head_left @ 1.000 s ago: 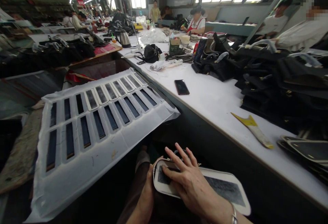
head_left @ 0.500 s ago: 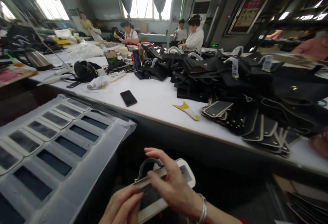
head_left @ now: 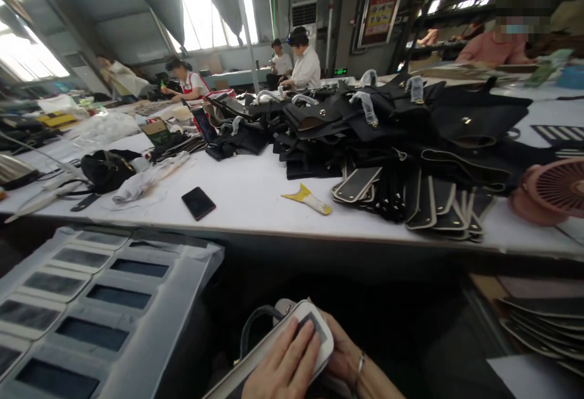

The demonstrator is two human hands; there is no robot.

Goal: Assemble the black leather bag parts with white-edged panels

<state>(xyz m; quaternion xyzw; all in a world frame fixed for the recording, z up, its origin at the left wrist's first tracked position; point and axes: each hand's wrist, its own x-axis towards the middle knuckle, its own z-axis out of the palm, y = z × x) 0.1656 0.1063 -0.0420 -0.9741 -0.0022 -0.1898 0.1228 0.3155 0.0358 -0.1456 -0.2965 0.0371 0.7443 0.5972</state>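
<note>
A pale-edged bag piece (head_left: pixel 319 327) with a dark centre panel lies tilted at the bottom middle, a dark curved handle (head_left: pixel 250 330) beside its left edge. My left hand (head_left: pixel 285 359) rests flat on its face, fingers extended and pointing up to the right. Around the piece's right edge is my right hand (head_left: pixel 342 350), a bracelet at its wrist; its fingers are partly hidden behind the piece, and the hand grips it there.
A white table (head_left: pixel 246 195) crosses ahead, bearing a phone (head_left: pixel 198 203), a yellow tool (head_left: pixel 308 199), black bags (head_left: pixel 337 119), strap pieces (head_left: pixel 424 201) and a pink fan (head_left: pixel 554 191). Panels (head_left: pixel 59 284) lie left. Stacked pieces (head_left: pixel 542 326) sit right. Several people work beyond.
My left hand has moved up and right onto the piece's face. My right hand has gone from above the face to its right edge. The view has turned right.
</note>
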